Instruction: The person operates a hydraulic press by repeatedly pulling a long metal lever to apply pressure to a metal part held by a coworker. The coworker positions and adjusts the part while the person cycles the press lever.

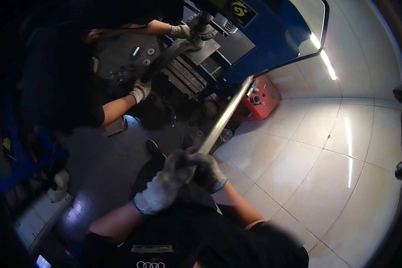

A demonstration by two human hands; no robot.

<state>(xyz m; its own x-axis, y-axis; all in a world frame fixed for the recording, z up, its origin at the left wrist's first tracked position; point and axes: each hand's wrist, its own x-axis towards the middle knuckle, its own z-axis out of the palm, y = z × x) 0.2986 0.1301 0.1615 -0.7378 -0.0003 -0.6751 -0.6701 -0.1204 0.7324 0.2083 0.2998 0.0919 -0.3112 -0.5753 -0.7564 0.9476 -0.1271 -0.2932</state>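
On my feed, the left hand [160, 191] and right hand [207, 170] wrap the near end of a metal pole [226, 116], slanting toward a blue machine [272, 44] beside a red stool [269, 103] on pale tiles [299, 163].

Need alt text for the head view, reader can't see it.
The wearer's gloved left hand and right hand grip the near end of a long metal bar slanting up toward a blue machine. At upper left, a co-worker's gloved hand holds a dark curved part. A red stand is right of the bar.
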